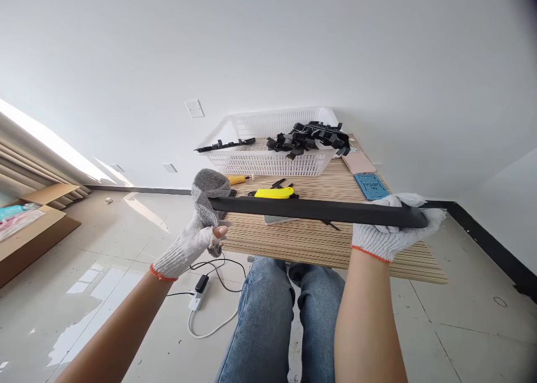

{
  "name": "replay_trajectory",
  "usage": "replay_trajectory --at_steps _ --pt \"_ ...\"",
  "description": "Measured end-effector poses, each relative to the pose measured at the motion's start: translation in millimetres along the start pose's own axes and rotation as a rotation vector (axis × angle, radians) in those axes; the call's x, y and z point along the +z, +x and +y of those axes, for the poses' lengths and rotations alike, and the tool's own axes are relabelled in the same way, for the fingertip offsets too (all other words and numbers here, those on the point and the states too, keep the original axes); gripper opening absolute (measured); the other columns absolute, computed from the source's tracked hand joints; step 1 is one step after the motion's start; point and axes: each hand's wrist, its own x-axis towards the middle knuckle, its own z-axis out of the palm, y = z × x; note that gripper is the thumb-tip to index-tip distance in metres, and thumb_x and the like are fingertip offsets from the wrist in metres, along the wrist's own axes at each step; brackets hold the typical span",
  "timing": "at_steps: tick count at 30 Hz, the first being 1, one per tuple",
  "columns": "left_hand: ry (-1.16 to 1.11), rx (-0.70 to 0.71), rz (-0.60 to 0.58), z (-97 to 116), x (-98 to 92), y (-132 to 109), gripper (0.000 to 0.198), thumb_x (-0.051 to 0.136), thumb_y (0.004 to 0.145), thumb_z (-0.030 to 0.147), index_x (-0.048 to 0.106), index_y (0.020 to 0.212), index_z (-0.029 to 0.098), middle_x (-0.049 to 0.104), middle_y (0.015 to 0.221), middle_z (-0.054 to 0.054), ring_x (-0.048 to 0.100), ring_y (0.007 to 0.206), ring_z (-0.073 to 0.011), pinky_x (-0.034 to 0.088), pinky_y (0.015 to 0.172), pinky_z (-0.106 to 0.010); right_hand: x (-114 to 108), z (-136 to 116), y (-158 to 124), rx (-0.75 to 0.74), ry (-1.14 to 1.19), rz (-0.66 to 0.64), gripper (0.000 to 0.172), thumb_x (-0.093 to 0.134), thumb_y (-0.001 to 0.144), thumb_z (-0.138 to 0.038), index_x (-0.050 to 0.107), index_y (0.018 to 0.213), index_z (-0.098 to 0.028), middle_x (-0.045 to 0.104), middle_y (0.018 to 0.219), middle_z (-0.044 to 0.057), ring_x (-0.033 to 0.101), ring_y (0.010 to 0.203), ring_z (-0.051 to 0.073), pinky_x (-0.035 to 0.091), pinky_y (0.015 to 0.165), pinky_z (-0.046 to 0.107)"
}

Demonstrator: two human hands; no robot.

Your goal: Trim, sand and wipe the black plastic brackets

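Wiping step, I think | left hand [188, 244] squeezes grey rag [208, 186] round black strip [314, 209], middle of frame | right hand [392, 233] grips its other end | next move needs strip kept level.

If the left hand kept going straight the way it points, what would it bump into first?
Past the black strip it grips, the left hand would probably meet the white basket first; depth is hard to judge.

white wall [268, 42] | glossy tiled floor [461, 338] | striped wooden table [319, 243] | curtain [25, 170]
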Motion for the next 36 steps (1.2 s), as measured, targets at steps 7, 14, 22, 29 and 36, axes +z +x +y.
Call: replay_trajectory --at_steps 7,14,22,29,36 --pt "-0.077 0.07 0.23 2 13.1 7 0.061 0.085 0.07 0.048 0.064 0.122 0.025 0.076 0.095 -0.006 0.071 0.108 -0.0303 0.064 0.089 -0.043 -8 -7 9 0.032 -0.098 -0.122 0.026 0.059 0.087 -0.041 0.054 0.07 -0.022 0.056 0.065 -0.007 0.018 0.031 0.0 0.016 0.025 0.014" --pt "-0.486 -0.003 0.104 15 20.7 9 0.059 0.08 0.075 0.056 0.066 0.121 0.022 0.075 0.122 -0.01 0.068 0.12 -0.0346 0.068 0.082 -0.044 -12 -28 25 0.07 -0.33 -0.33 0.036 0.063 0.085 -0.05 0.052 0.062 -0.024 0.031 0.042 -0.012 0.017 0.026 0.003 0.016 0.024 0.019" --pt "-0.437 -0.132 0.214 17 20.1 11 0.062 0.082 0.069 0.04 0.066 0.126 0.022 0.079 0.107 -0.007 0.076 0.101 -0.0285 0.067 0.067 -0.031 -18 -36 25 0.029 -0.46 -0.404 0.037 0.059 0.089 -0.056 0.059 0.067 -0.027 0.013 0.042 -0.012 0.009 0.027 0.004 0.013 0.027 0.022" --pt "-0.395 -0.242 0.274 2 15.2 15 0.05 0.069 0.07 0.028 0.069 0.119 0.016 0.079 0.087 -0.007 0.076 0.084 -0.0284 0.06 0.048 -0.027 -28 -51 38 -0.066 -0.552 -0.413 0.041 0.058 0.086 -0.063 0.06 0.067 -0.027 0.017 0.04 -0.013 0.014 0.025 0.005 0.02 0.03 0.022" --pt "-0.502 -0.024 0.173 6 15.1 17 0.045 0.061 0.089 0.049 0.068 0.123 0.021 0.075 0.12 -0.01 0.065 0.125 -0.0353 0.069 0.07 -0.041 -25 -53 36 -0.163 -0.645 -0.326 0.038 0.064 0.083 -0.059 0.06 0.066 -0.025 0.018 0.041 -0.013 0.017 0.028 0.004 0.017 0.03 0.019"
